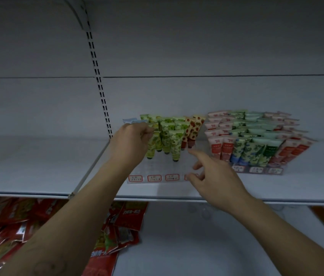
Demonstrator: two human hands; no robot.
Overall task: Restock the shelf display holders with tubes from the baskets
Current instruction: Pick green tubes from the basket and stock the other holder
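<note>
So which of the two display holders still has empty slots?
The left holder: its front rows are bare behind the price labels, while the right holder is packed to the front.

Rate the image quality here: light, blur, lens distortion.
Head view: dim, bluish light overall; wide-angle lens bends the slotted upright at the top; text on the price labels is too soft to read; the right hand looks slightly blurred; no glare on the shelf.

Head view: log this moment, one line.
left hand pinches green tube | right hand empty at clear holder | holder part-filled
</note>
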